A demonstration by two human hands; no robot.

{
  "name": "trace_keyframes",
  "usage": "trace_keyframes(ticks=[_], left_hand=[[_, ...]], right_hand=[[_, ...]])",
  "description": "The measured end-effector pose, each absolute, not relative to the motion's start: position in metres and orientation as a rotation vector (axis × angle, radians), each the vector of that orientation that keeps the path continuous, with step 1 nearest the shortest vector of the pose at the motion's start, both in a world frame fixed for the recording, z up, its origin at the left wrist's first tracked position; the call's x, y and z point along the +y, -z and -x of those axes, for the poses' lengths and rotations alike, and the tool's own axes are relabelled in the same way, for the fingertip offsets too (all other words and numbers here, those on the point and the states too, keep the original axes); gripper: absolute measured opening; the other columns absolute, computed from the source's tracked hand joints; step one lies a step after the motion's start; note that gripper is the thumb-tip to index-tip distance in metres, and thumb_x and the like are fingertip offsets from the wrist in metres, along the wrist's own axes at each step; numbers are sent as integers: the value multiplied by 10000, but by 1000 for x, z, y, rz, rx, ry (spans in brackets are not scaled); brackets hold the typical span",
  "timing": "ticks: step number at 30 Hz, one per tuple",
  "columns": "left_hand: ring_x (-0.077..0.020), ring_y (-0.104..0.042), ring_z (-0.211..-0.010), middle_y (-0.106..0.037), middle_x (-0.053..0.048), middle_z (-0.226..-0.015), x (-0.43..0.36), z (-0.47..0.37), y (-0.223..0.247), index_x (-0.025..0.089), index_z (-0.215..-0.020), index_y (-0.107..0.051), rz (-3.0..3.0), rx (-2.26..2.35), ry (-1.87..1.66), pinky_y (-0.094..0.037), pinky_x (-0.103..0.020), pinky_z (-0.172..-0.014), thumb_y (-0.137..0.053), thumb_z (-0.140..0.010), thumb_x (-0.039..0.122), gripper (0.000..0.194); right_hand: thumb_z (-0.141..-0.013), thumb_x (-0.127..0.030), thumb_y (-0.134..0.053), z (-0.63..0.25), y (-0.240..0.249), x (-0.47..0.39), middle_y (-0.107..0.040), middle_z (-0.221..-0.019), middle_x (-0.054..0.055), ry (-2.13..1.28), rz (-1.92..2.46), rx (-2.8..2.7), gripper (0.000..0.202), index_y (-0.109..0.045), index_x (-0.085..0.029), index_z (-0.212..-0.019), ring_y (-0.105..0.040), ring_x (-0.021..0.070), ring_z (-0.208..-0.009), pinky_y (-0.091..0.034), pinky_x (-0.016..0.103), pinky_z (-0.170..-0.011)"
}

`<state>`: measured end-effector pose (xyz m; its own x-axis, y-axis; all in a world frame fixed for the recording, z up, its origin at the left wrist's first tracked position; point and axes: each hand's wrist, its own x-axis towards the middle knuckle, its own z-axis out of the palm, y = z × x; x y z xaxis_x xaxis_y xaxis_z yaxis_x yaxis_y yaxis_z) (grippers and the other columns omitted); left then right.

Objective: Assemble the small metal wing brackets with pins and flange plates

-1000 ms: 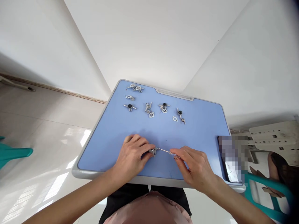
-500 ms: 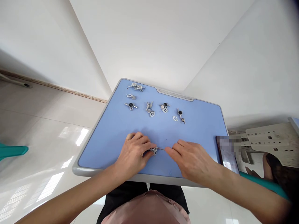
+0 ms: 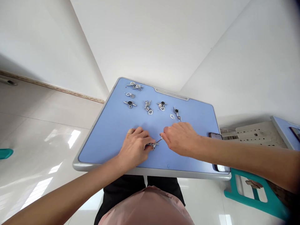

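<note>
My left hand (image 3: 137, 145) pinches a small metal part (image 3: 153, 145) low over the blue table (image 3: 112, 137), near its front edge. Closed around a tool with a thin metal shaft (image 3: 159, 140) is my right hand (image 3: 180, 137); the handle is hidden in the fist. The shaft slants down and left, its tip at the metal part. Beyond the hands lie a metal part with a black round centre (image 3: 130, 103), a small metal cluster (image 3: 147, 105), another with a black disc (image 3: 162, 103) and a flat oval plate (image 3: 172, 116).
More metal parts (image 3: 135, 86) sit at the table's far left corner. A phone (image 3: 215, 135) lies at the right edge, partly behind my right forearm. A green stool (image 3: 252, 200) stands on the floor at the right; white walls rise behind the table.
My right hand has moved up and slightly left, and the tool shaft now slants more steeply. My left hand keeps its pinch on the metal part. The whole view has shifted a little.
</note>
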<state>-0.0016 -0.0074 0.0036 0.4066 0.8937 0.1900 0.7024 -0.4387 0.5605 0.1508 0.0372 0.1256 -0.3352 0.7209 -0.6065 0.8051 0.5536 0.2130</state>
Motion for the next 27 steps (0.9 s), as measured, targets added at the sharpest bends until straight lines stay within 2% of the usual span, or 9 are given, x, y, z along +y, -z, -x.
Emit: trace_keyframes(ticks=[4, 7, 9, 13, 16, 20, 21, 25, 27], left_hand=[[-219, -523, -836, -685, -12, -804, -5, 1, -7, 276, -889, -765, -2286, 1396, -563, -337, -372, -733, -692, -780, 159, 175], [-226, -528, -858, -691, -18, -824, -5, 1, -8, 278, -903, -769, -2282, 1408, -530, -341, -378, -744, -689, -780, 165, 185], [-228, -531, -865, -694, -18, -836, -5, 1, -8, 281, -909, -769, -2277, 1411, -530, -343, -379, -749, -692, -778, 173, 186], [-227, -534, -871, -694, -20, -832, -5, 1, -7, 272, -910, -768, -2266, 1412, -557, -352, -378, -758, -709, -778, 209, 158], [-227, -537, -863, -694, -22, -840, -6, 1, -6, 273, -907, -767, -2267, 1406, -591, -355, -382, -755, -714, -776, 226, 149], [-227, -538, -850, -691, -22, -838, -7, 0, -3, 268, -893, -765, -2259, 1407, -649, -359, -385, -747, -706, -772, 220, 143], [-226, -540, -848, -690, -21, -832, -7, 0, -2, 267, -885, -763, -2254, 1406, -668, -360, -385, -749, -702, -772, 217, 138], [-227, -541, -855, -683, -16, -807, -9, -2, -2, 263, -866, -759, -2231, 1410, -703, -355, -392, -763, -695, -777, 207, 124], [-230, -538, -863, -678, -14, -803, -9, -3, -2, 257, -846, -758, -2222, 1411, -698, -351, -397, -769, -699, -778, 209, 101]], right_hand=[[-941, -204, -455, -161, -128, 33, -658, -745, 56, 61, -936, 2311, 193, -544, -140, -1099, -596, 197, -623, -253, 276, -472], [-874, -78, -502, -167, -127, 28, -658, -842, 84, -67, -678, 2369, 204, -551, -124, -1067, -604, 193, -734, -239, 272, -483], [-904, -77, -468, -167, -125, 24, -659, -813, 87, -97, -637, 2355, 178, -568, -117, -1046, -604, 187, -725, -241, 273, -493], [-986, -238, -397, -167, -124, 17, -666, -702, 85, -11, -1025, 2277, 259, -621, -112, -1023, -594, 185, -617, -264, 271, -505], [-975, -280, -395, -174, -124, 16, -671, -672, 51, 251, -1463, 2240, 320, -691, -161, -946, -571, 163, -590, -310, 264, -534], [-941, -174, -383, -188, -101, 9, -703, -858, -14, 842, -1862, 2435, 412, -626, -267, -1259, -561, 116, -643, -419, 250, -621], [-943, -171, -382, -189, -91, 5, -694, -920, -6, 902, -1895, 2526, 418, -625, -275, -1267, -565, 112, -672, -439, 252, -643], [-939, -178, -477, -185, -49, -9, -636, -1013, 51, 632, -1808, 2723, 349, -648, -254, -1234, -585, 147, -872, -463, 267, -723], [-953, -224, -504, -181, -40, -13, -624, -1048, 60, 409, -1759, 2691, 290, -671, -273, -1185, -563, 170, -959, -439, 250, -672]])
